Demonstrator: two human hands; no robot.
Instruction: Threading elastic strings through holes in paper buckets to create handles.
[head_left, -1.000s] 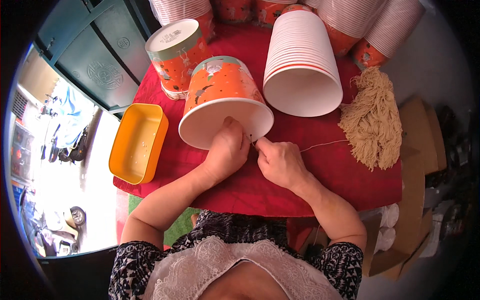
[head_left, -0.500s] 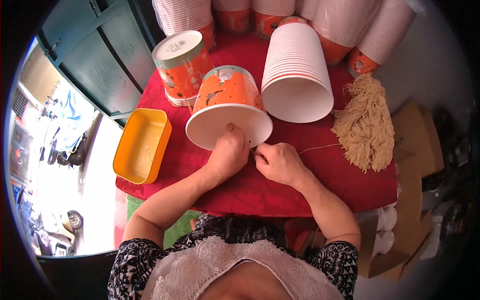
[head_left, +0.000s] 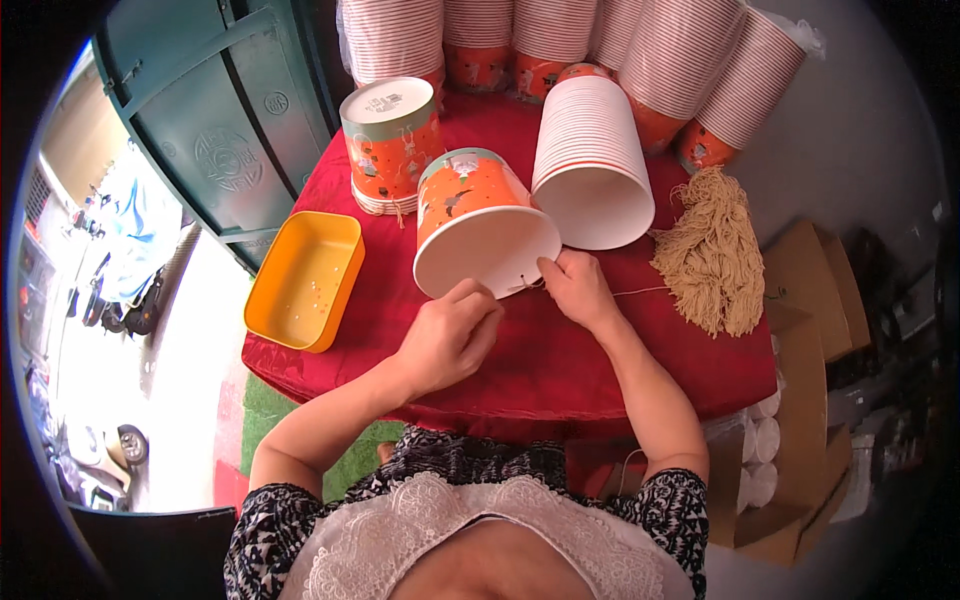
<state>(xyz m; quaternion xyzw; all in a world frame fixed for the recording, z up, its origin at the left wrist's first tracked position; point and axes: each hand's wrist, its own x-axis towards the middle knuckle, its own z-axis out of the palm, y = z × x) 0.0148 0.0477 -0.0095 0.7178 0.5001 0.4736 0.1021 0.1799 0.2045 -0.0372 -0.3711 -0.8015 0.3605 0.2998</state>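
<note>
Two bare hands work at the centre of the frame, over a table covered with a red cloth (head_left: pixel 560 370). The left hand (head_left: pixel 452 335) sits just below the rim of an orange paper bucket (head_left: pixel 480 235), fingers curled inward into a loose fist; whether they pinch anything cannot be told. The right hand (head_left: pixel 578 288) touches the lower right edge of the bucket rim, fingertips drawn narrow and pinching a thin beige string (head_left: pixel 640 292) at that rim. The string runs from the fingertips toward the right, to a bundle of beige strings (head_left: pixel 712 252) lying on the cloth at centre right.

The bucket lies tilted on its side at the centre of the frame, its open white mouth facing the person and its base pointing toward the top of the frame.

Just right of the bucket lies a stack of white nested buckets (head_left: pixel 592 165), on its side, mouth toward the person. At upper left of centre stands a short stack of orange buckets (head_left: pixel 392 140), base up. A row of further bucket stacks (head_left: pixel 560 40) fills the top of the frame. An orange plastic tray (head_left: pixel 305 280) rests on the left edge of the table.
</note>
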